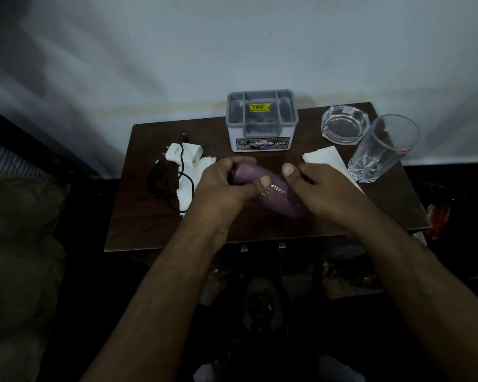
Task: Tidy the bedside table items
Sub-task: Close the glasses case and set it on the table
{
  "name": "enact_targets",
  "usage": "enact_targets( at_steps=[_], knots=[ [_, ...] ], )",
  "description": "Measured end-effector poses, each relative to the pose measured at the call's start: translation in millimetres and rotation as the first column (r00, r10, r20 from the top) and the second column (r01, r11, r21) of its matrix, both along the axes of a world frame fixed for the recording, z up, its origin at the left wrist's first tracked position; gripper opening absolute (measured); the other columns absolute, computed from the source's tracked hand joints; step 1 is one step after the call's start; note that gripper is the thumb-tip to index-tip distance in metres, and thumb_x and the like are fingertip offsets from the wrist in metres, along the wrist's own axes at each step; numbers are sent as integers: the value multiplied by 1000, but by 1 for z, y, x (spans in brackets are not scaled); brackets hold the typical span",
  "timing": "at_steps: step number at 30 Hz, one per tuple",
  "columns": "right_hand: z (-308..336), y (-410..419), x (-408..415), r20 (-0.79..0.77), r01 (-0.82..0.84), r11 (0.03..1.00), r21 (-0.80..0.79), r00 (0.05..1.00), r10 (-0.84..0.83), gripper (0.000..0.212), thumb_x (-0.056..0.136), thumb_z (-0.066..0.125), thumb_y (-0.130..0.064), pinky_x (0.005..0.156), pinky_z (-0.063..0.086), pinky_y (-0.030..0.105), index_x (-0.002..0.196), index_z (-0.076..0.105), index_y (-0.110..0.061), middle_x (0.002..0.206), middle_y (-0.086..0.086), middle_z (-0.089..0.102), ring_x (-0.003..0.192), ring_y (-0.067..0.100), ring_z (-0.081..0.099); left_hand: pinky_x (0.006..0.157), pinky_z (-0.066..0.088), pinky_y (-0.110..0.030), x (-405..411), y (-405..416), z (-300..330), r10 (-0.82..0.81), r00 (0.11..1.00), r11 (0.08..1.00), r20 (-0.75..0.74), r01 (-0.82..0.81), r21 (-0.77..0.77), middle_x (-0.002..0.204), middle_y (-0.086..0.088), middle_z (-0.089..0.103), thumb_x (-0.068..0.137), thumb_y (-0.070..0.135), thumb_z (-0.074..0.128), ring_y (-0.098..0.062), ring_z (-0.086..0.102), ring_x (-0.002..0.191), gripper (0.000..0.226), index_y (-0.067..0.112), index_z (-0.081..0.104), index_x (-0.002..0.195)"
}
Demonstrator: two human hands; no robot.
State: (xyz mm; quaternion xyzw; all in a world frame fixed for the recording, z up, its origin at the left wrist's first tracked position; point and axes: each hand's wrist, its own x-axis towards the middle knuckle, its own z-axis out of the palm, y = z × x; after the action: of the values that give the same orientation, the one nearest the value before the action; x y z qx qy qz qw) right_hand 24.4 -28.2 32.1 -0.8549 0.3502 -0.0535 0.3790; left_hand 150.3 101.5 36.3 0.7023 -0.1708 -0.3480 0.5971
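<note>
Head view: 1 camera, looking down on a dark wooden bedside table [260,224] set against a pale wall [232,45].
Left hand [226,179]: curled round the upper end of a purple bottle [276,197], thumb laid across its side, gripping it firmly.
Right hand [318,187]: wrapped round the lower end of the same bottle, thumb up at 12 o'clock, fingers hidden beneath, so how far they close I cannot tell.
Purple bottle: at table centre, slanted from 10 o'clock down to 4 o'clock between the 2 hands; pale lettering on its side, too blurred to read.
Grey organiser box [262,119]: at 12 o'clock from the hands, upright at the table's back edge, several compartments, a yellow price sticker inside, "OPEL" on the front label.
Glass ashtray [345,125]: at 1 o'clock, near the back right corner, just beside the tumbler.
Glass tumbler [381,150]: at 2 o'clock, clear with a cut base, standing close to the right edge.
Folded paper [327,159]: at 1 o'clock, flat, its edge running under the right hand.
White charger plug [182,154]: at 10 o'clock, lying on white tissue [188,188].
Black cable [160,183]: at 9 o'clock, loosely coiled, 1 strand crossing plug and tissue.
Bed [20,216]: at 9 o'clock, dim, beyond the table's left edge.
</note>
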Motion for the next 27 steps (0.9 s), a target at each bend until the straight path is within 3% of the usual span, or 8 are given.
enact_targets(
  at_steps=[3, 6, 8, 11, 15, 20, 23, 27],
  knots=[
    [1, 0, 0, 41, 22, 999, 47, 999, -24, 53, 103, 39, -55, 62, 42, 32, 77, 57, -12, 72, 3, 60, 68, 17, 58, 84, 62, -36, 2, -5, -2, 143, 954, 984, -263, -165, -63, 106, -17, 75, 86, 0, 75, -23, 73, 92, 29, 3, 67, 114],
    [2, 2, 3, 121, 116, 937, 331, 979, -164, 48, 102, 45, -54, 73, 64, 43, 99, 67, -11, 99, 11, 70, 89, 26, 71, 71, 61, -28, 4, -7, -3, 183, 896, 969, -404, -235, -80, 98, -6, 75, 91, 6, 72, -14, 72, 84, 19, 8, 67, 109],
    [2, 2, 4, 144, 151, 909, 389, 964, -222, 44, 102, 49, -51, 71, 65, 47, 99, 68, -11, 105, 13, 69, 91, 27, 71, 73, 61, -29, 4, -8, -2, 180, 889, 966, -421, -240, -94, 97, -6, 75, 92, 6, 70, -14, 72, 84, 14, 9, 67, 106],
    [-1, 1, 7, 159, 178, 928, 327, 958, -240, 44, 101, 50, -53, 68, 65, 48, 97, 67, -12, 101, 11, 69, 82, 28, 72, 72, 63, -27, 1, -9, 1, 158, 893, 963, -420, -234, -134, 88, -4, 76, 94, 5, 67, -12, 73, 77, 6, 10, 68, 97],
    [-3, 2, 8, 198, 184, 938, 293, 948, -248, 42, 100, 52, -53, 56, 62, 34, 93, 68, -15, 93, 5, 70, 77, 21, 70, 79, 61, -31, 0, -9, 3, 164, 884, 960, -437, -245, -135, 90, -5, 75, 95, 4, 66, -14, 72, 81, 6, 9, 67, 99],
    [-3, 1, 7, 234, 178, 876, 449, 922, -307, 34, 97, 62, -49, 55, 57, 26, 80, 69, -20, 81, -5, 66, 75, 10, 63, 86, 58, -34, 0, -8, 2, 168, 863, 957, -477, -258, -130, 95, -7, 74, 94, 4, 67, -17, 70, 86, 9, 9, 67, 102],
    [0, 1, 7, 230, 172, 819, 547, 910, -345, 30, 95, 65, -47, 55, 57, 26, 87, 73, -18, 91, 0, 70, 80, 12, 65, 84, 59, -33, 2, -8, 1, 172, 856, 953, -488, -271, -140, 91, -5, 75, 92, 4, 68, -15, 71, 81, 9, 10, 67, 98],
    [1, 1, 7, 227, 182, 810, 557, 905, -359, 31, 92, 68, -46, 55, 59, 30, 93, 75, -16, 96, 3, 72, 83, 17, 69, 82, 58, -34, 3, -8, -1, 202, 850, 942, -487, -305, -142, 88, -5, 74, 91, 4, 70, -17, 70, 82, 8, 12, 68, 92]
  ],
)
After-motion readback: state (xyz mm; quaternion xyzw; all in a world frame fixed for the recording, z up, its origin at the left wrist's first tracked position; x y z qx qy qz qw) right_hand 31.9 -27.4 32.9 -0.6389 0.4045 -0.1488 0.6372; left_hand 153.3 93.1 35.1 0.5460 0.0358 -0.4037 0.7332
